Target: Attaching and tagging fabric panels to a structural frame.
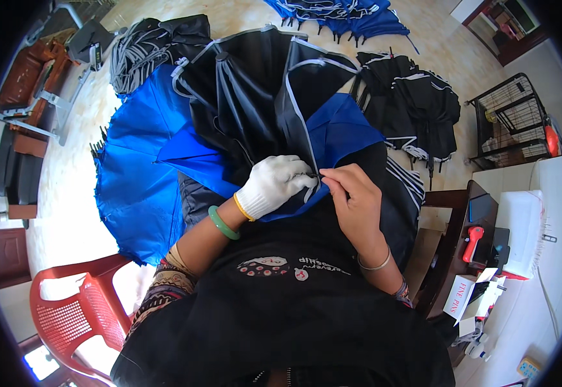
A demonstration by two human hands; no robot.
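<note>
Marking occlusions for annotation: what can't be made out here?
Whatever the right hand pinches: head view, too small, partly covered by its fingers.
Left hand: head view, skin hidden by the white glove.
Far blue umbrella fabric: head view, cut off by the upper edge.

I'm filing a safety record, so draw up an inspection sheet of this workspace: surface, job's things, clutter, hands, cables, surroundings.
Surface: pale glossy floor, partly covered.
Job's things: black fabric umbrella with grey edging, at centre.
Clutter: shiny blue umbrella fabric at left; black fabric bundle with white trim at right.
Hands: white-gloved left hand and bare right hand meet at the umbrella's edging, fingers closed; fine detail too small to tell.
Cables: thin pale cable at far right.
Surroundings: red plastic chair at left; black wire cage at right.
</note>
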